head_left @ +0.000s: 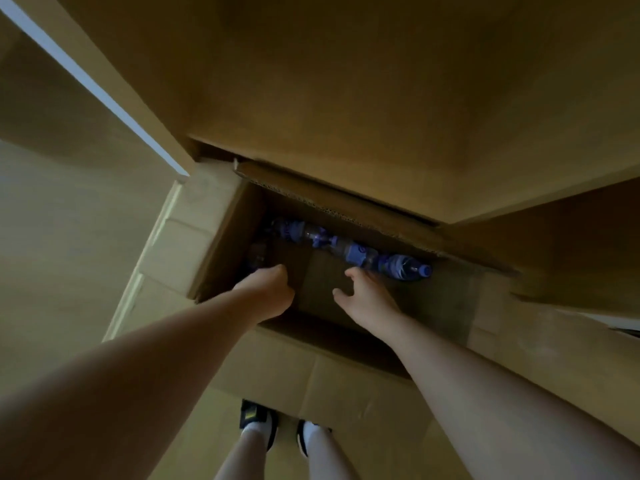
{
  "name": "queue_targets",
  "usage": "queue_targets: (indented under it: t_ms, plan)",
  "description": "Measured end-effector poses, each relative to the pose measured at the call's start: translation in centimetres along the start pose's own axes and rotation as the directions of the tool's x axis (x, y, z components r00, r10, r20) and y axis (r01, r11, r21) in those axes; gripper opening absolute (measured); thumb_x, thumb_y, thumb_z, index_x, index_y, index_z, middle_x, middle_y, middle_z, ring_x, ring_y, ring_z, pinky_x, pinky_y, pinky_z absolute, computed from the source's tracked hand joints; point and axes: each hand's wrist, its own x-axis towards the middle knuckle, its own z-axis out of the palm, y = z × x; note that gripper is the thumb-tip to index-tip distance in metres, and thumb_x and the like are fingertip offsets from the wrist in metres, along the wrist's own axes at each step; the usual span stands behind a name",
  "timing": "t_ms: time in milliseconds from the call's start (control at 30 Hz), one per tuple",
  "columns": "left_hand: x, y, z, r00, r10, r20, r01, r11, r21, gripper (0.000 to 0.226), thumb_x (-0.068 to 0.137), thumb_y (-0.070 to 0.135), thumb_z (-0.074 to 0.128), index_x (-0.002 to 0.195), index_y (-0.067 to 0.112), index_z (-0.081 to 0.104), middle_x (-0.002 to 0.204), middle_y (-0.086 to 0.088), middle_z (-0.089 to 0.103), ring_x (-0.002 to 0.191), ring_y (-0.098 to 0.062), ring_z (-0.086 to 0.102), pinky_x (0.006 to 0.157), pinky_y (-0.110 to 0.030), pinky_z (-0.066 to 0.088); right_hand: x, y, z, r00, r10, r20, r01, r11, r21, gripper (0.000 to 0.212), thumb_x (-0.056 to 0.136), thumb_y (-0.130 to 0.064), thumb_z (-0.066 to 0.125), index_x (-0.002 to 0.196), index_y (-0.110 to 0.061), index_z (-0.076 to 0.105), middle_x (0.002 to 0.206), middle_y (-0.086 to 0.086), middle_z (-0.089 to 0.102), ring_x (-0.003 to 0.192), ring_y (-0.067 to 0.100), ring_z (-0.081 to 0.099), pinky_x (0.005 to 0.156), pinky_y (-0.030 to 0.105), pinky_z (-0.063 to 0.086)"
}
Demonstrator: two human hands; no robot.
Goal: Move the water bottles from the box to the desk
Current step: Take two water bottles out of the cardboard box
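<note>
A big cardboard box [221, 237] stands open on the floor, its far flap [346, 209] raised. The bottles [349, 252] lie on their sides in a row along the far wall of the box floor, long axes running left to right; the end one's cap [425, 270] points to the right corner. The right hand [367, 296], fingers spread and holding nothing, is just beside that row and nearer it. The left hand [268, 292] reaches toward the dim left corner, fingers curled; whether it holds anything I cannot tell.
</note>
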Motion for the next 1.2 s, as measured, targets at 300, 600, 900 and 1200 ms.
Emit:
queue_targets:
  t_ms: [300,600,900,1200]
  plan:
    - [14.8,-3.2,6.1,0.999,0.025,-0.021,-0.024,0.998,0.05,0.032,0.098,0.025,0.043,0.128,0.015,0.047,0.112,-0.012,0.056,0.085,-0.021,0.054,0.071,-0.033,0.047,14.2,3.2,7.8,0.981,-0.166,-0.106,0.151,0.98,-0.132,0.048,0.093,-0.035,0.057,0.137,-0.019,0.044,0.14,0.004,0.046,0.126,0.023,0.048,0.098,0.037,0.044]
    - [23.6,-4.4,9.0,0.999,-0.019,-0.04,0.017,0.999,-0.042,0.026,0.098,0.016,0.042,0.115,0.005,0.059,0.118,-0.019,0.059,0.108,-0.032,0.058,0.081,-0.032,0.043,24.6,3.5,10.5,0.962,-0.11,-0.248,0.057,0.975,-0.213,0.052,0.092,-0.016,0.059,0.138,-0.008,0.038,0.143,0.016,0.038,0.135,0.032,0.032,0.109,0.042,0.032]
    - [26.1,-5.3,10.7,0.999,-0.005,-0.032,-0.001,0.98,-0.198,0.034,0.102,0.019,0.035,0.114,-0.002,0.059,0.116,-0.023,0.06,0.107,-0.035,0.058,0.082,-0.029,0.043,28.8,4.9,12.4,0.969,0.168,-0.179,-0.098,0.932,0.348,0.054,0.093,-0.021,0.062,0.138,0.001,0.041,0.138,0.019,0.051,0.128,0.032,0.049,0.105,0.039,0.042]
    - [25.1,-4.9,8.9,0.991,0.018,-0.133,-0.038,0.989,-0.145,0.019,0.098,0.013,0.042,0.1,0.002,0.058,0.112,-0.02,0.061,0.099,-0.03,0.059,0.075,-0.028,0.04,26.2,4.7,13.0,0.98,0.137,0.144,-0.195,0.524,0.829,0.01,0.097,-0.009,0.055,0.107,-0.005,0.056,0.087,0.0,0.049,0.076,0.011,0.051,0.065,0.027,0.054]
